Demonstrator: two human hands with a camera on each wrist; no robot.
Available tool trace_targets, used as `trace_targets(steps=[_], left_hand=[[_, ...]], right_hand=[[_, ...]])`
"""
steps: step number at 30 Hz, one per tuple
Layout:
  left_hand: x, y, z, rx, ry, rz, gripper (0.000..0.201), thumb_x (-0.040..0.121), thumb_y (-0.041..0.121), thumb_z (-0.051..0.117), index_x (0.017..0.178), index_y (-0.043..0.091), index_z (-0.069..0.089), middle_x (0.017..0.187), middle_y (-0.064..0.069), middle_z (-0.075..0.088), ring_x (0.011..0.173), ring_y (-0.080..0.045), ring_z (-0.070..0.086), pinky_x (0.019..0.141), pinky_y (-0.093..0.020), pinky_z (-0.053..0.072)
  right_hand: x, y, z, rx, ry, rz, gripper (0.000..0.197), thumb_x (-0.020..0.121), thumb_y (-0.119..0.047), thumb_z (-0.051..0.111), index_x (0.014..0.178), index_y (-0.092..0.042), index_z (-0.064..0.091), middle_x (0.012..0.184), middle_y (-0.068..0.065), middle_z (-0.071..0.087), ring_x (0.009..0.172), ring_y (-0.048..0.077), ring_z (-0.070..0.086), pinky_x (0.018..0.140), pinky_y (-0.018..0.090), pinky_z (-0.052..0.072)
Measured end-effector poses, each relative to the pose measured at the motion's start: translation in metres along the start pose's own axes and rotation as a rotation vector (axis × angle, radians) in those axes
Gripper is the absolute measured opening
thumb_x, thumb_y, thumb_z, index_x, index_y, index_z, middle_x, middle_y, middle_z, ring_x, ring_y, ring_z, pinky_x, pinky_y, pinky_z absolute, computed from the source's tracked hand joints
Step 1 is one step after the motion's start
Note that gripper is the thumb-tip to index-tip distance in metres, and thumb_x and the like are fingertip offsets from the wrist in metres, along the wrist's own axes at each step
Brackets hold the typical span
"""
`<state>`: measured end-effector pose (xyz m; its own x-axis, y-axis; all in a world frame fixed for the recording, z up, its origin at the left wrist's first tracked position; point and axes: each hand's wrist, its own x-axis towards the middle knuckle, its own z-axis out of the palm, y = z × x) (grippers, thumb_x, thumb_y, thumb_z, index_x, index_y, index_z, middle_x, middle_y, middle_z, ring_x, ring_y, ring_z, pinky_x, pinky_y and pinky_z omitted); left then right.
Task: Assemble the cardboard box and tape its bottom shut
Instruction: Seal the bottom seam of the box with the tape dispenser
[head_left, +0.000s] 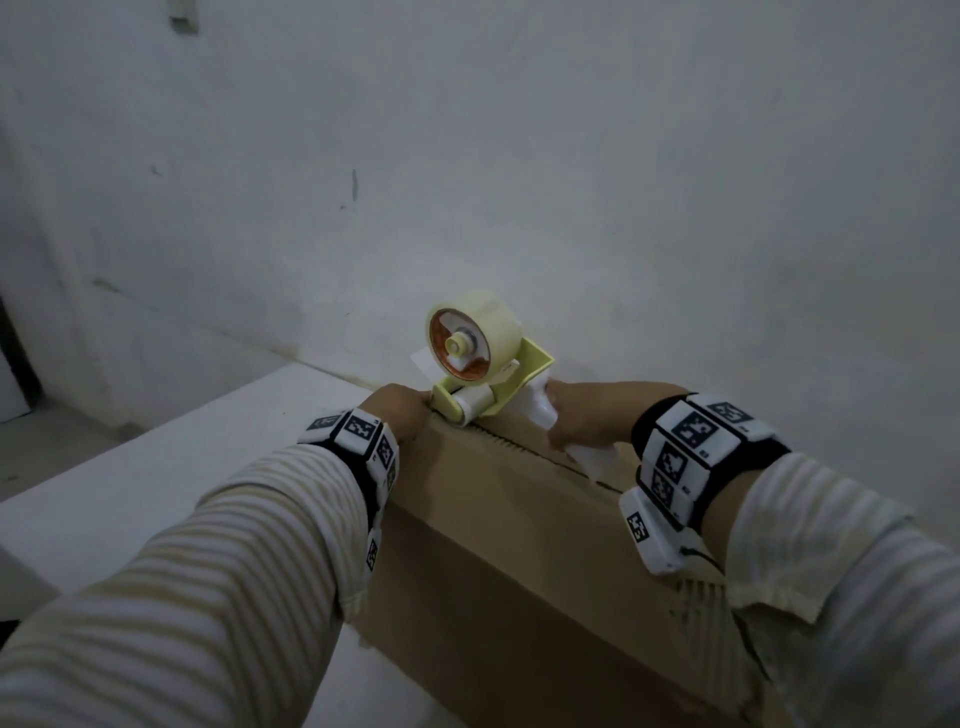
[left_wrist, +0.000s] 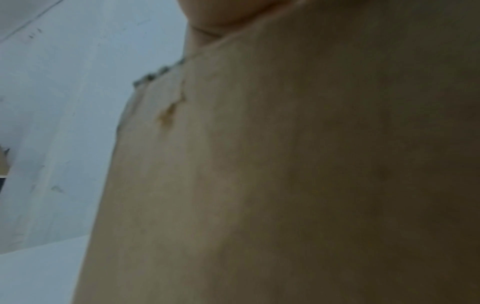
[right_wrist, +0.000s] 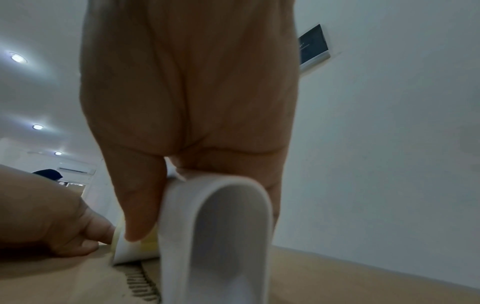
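Observation:
A brown cardboard box (head_left: 493, 545) stands on the white table (head_left: 130, 483) with its closed flaps up and the centre seam (head_left: 519, 441) running away from me. A yellow tape dispenser (head_left: 483, 374) with a pale tape roll sits on the far end of the seam, its white roller (right_wrist: 130, 251) touching the cardboard. My right hand (head_left: 587, 421) grips the dispenser's white handle (right_wrist: 221, 226). My left hand (head_left: 400, 410) sits just left of the roller with its fingers (right_wrist: 78, 230) curled at the box's far edge. The left wrist view shows only the box wall (left_wrist: 259, 164).
A white wall (head_left: 519, 156) rises close behind the box and table. The table top stretches left of the box. A dark doorway edge (head_left: 15, 353) shows at the far left. Ceiling lights (right_wrist: 18, 58) and a wall panel (right_wrist: 313, 46) appear in the right wrist view.

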<state>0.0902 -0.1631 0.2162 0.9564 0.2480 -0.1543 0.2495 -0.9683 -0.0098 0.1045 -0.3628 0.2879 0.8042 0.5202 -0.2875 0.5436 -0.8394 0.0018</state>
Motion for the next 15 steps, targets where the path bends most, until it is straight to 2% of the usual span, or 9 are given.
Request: trace_targets(steps=[3, 6, 11, 13, 15], left_hand=[[-0.008, 0.006, -0.004, -0.053, 0.001, -0.041, 0.051, 0.100, 0.005, 0.026, 0.150, 0.014, 0.021, 0.149, -0.015, 0.038, 0.134, -0.029, 0.041, 0.106, -0.031, 0.035], [-0.016, 0.013, -0.009, -0.065, -0.025, -0.090, 0.056, 0.099, 0.000, 0.021, 0.152, 0.017, 0.016, 0.148, -0.018, 0.038, 0.132, -0.030, 0.043, 0.104, -0.032, 0.038], [-0.024, 0.023, -0.013, -0.078, -0.012, -0.128, 0.053, 0.100, 0.004, 0.021, 0.152, 0.016, 0.017, 0.151, -0.017, 0.034, 0.136, -0.029, 0.039, 0.108, -0.032, 0.034], [-0.027, 0.029, -0.004, -0.086, 0.041, -0.150, 0.051, 0.100, 0.008, 0.022, 0.150, 0.019, 0.024, 0.152, -0.014, 0.032, 0.138, -0.030, 0.035, 0.112, -0.038, 0.031], [-0.032, 0.038, 0.005, -0.077, 0.108, -0.167, 0.049, 0.098, 0.014, 0.025, 0.145, 0.027, 0.032, 0.151, -0.008, 0.031, 0.140, -0.030, 0.029, 0.112, -0.050, 0.029]], right_hand=[[-0.010, 0.016, -0.002, -0.038, -0.029, -0.002, 0.051, 0.093, -0.025, 0.055, 0.139, -0.008, 0.039, 0.134, 0.014, 0.053, 0.120, 0.029, 0.053, 0.092, 0.033, 0.043], [-0.024, 0.039, -0.002, -0.061, -0.077, 0.007, 0.056, 0.093, -0.026, 0.055, 0.142, -0.009, 0.034, 0.135, 0.013, 0.053, 0.118, 0.029, 0.054, 0.088, 0.031, 0.043], [-0.040, 0.068, 0.006, -0.061, -0.103, -0.005, 0.057, 0.092, -0.029, 0.057, 0.141, -0.013, 0.034, 0.127, 0.010, 0.057, 0.101, 0.025, 0.056, 0.084, 0.031, 0.044], [-0.044, 0.070, 0.008, -0.070, -0.110, -0.018, 0.055, 0.093, -0.028, 0.056, 0.140, -0.012, 0.034, 0.129, 0.011, 0.056, 0.098, 0.024, 0.054, 0.080, 0.030, 0.043], [-0.042, 0.069, 0.011, -0.095, -0.098, -0.045, 0.051, 0.095, -0.023, 0.053, 0.140, -0.010, 0.035, 0.132, 0.012, 0.054, 0.103, 0.025, 0.054, 0.080, 0.030, 0.041]])
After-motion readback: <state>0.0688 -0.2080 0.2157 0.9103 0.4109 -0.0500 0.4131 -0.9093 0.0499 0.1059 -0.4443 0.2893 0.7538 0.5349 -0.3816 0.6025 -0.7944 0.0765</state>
